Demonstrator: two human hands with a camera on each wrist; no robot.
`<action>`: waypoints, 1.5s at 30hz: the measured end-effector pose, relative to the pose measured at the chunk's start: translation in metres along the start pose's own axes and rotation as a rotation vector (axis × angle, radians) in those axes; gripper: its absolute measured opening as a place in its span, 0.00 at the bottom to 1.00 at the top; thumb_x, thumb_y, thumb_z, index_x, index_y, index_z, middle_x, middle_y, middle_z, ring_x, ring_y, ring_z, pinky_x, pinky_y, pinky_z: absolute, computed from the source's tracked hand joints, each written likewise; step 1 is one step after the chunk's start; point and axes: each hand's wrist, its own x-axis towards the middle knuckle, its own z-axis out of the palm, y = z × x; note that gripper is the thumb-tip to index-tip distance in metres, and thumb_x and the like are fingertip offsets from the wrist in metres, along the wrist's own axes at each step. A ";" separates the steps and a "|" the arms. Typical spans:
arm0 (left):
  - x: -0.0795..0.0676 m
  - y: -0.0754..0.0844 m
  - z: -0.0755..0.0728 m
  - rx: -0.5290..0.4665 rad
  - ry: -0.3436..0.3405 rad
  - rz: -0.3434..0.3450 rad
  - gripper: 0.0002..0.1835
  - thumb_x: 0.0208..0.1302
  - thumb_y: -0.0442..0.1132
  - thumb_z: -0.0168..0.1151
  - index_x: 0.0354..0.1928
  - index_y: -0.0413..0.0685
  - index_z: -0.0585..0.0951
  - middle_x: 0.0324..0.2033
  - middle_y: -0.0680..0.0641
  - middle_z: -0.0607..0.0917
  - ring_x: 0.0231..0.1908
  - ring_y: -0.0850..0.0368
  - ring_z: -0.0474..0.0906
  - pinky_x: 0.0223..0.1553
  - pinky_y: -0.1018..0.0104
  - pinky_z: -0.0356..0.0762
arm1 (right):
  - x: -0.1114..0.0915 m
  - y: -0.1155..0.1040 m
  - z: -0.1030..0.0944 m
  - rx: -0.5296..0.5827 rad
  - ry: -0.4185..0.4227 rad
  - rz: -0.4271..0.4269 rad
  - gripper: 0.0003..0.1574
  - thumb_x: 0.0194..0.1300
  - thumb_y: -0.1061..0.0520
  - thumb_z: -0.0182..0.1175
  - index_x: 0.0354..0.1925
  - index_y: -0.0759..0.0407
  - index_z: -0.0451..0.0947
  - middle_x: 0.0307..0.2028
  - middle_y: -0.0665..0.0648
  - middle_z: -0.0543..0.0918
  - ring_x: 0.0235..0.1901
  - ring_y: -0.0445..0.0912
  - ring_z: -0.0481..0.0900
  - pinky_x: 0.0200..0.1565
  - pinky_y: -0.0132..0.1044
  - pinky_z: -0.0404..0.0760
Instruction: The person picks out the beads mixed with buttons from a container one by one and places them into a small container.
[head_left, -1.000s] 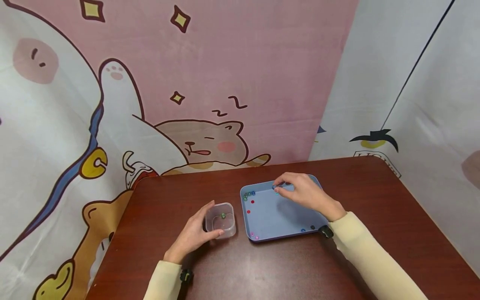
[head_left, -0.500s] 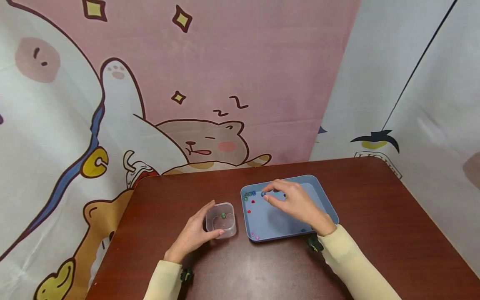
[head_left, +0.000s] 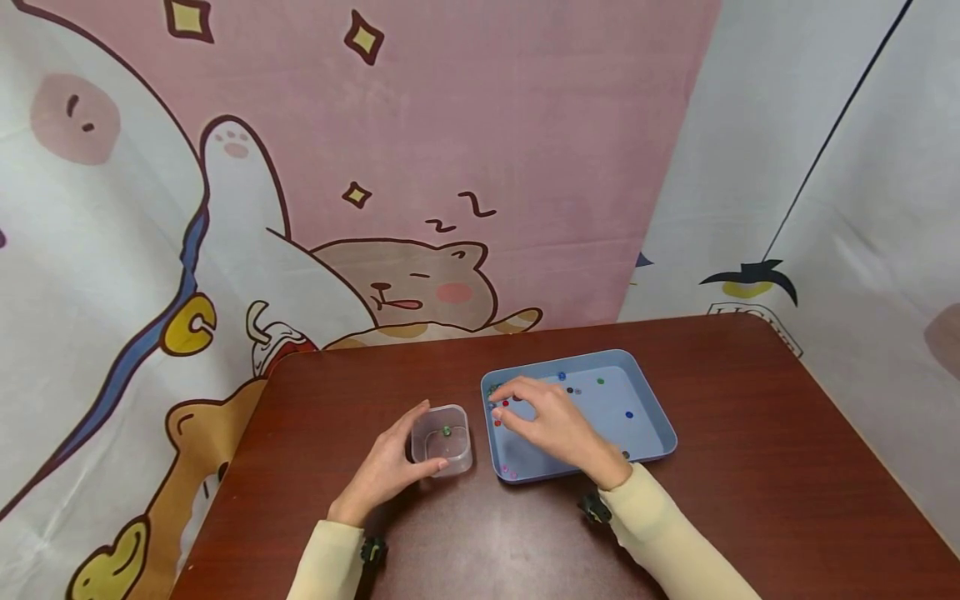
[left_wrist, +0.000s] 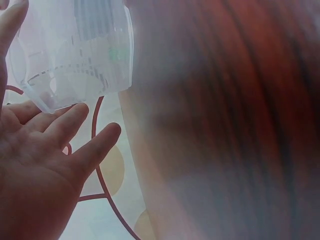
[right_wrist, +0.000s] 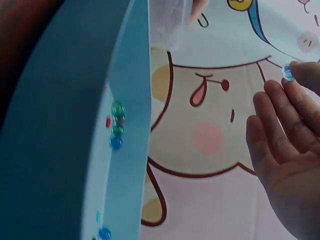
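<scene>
My left hand [head_left: 386,462] holds a small clear plastic box [head_left: 459,463] on the table, thumb at its near side and fingers at its far side. Inside the box lies one green marble [head_left: 447,432]. Between thumb and index finger, my right hand [head_left: 555,421] pinches a clear marble with blue in it [right_wrist: 288,73]. That hand is over the left part of a shallow blue tray [head_left: 600,417], near the edge facing the box. Green and blue marbles [right_wrist: 117,129] line the tray's far left corner, partly hidden by the right hand in the head view.
Loose in the tray are a blue marble [head_left: 562,377], a blue bead [head_left: 629,415], a green bead [head_left: 601,381], red beads [head_left: 506,403] and pink beads [head_left: 513,475]. The brown table [head_left: 510,533] meets a cartoon-printed cloth [head_left: 570,167] behind.
My right hand has moved left across the tray with the pinched marble, from the far side to the left edge. The left hand and box have stayed put.
</scene>
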 end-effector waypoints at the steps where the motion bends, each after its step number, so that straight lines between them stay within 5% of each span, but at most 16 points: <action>1: 0.000 0.000 0.000 -0.001 -0.001 0.002 0.57 0.53 0.59 0.81 0.80 0.48 0.63 0.75 0.45 0.68 0.71 0.47 0.68 0.69 0.43 0.68 | 0.000 0.000 0.003 0.007 0.000 -0.008 0.10 0.69 0.55 0.70 0.48 0.53 0.87 0.46 0.45 0.87 0.47 0.44 0.85 0.49 0.46 0.84; 21: 0.000 -0.001 0.000 -0.005 0.006 0.034 0.55 0.55 0.59 0.80 0.79 0.46 0.63 0.75 0.44 0.69 0.70 0.45 0.70 0.67 0.42 0.70 | 0.008 -0.005 0.055 0.026 -0.065 -0.037 0.09 0.71 0.56 0.68 0.48 0.54 0.86 0.46 0.48 0.87 0.45 0.47 0.85 0.46 0.44 0.85; 30: 0.001 -0.002 0.000 -0.003 0.001 0.026 0.55 0.55 0.59 0.79 0.79 0.46 0.63 0.75 0.44 0.68 0.71 0.46 0.69 0.67 0.42 0.70 | 0.009 -0.002 0.067 -0.094 -0.088 -0.053 0.09 0.70 0.57 0.69 0.47 0.56 0.87 0.45 0.49 0.86 0.38 0.44 0.83 0.39 0.35 0.82; 45: 0.002 -0.002 0.001 0.003 0.009 0.033 0.56 0.54 0.60 0.79 0.79 0.44 0.63 0.75 0.43 0.69 0.70 0.45 0.70 0.67 0.43 0.70 | 0.009 0.004 0.076 -0.223 -0.069 -0.118 0.08 0.66 0.58 0.72 0.44 0.56 0.88 0.42 0.49 0.87 0.41 0.42 0.83 0.45 0.38 0.84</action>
